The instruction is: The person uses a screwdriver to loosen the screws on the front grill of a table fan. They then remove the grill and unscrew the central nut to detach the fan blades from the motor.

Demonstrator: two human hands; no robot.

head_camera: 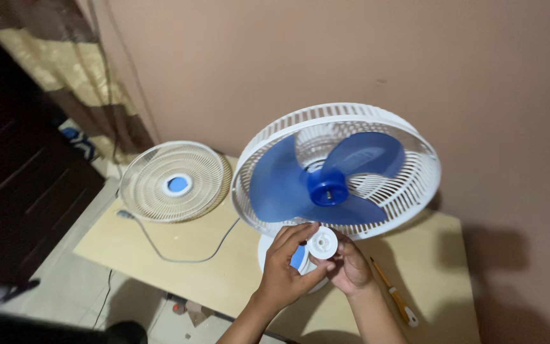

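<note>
- Far left of frame: dark wooden door or cabinet [14, 185]; a patterned curtain [65, 70] hangs at upper left beside it.
- Left-centre: detached front grille [176, 181], white wire w/ blue centre disc, stands tilted at the back left edge of the light wood bench [160, 255], leaning toward the wall.
- A grey cord [186, 255] curves across the bench from under the grille toward the fan base.
- Lower centre-left: left hand [284, 271], arm coming up from the bottom edge; fingertips pinch the left rim of a small round white cap [322, 243]. Grip narrow, closed on the cap.
- The cap sits centre frame, just below the blade hub, in front of the fan's lower rim, held between both hands.
- Centre to centre-right: fan [338, 172] w/ white rear guard and blue three-lobed blade [326, 181], front open, facing the camera. Its white base is mostly hidden behind the hands.
- Right of centre: right hand [351, 267] cups the cap from below and right; fingers curled, probably touching its underside, though contact is partly hidden.
- Lower right: yellow-handled screwdriver [393, 293] lies on the bench, near the right wrist, not touched.
- Pinkish wall [326, 57] behind everything.
</note>
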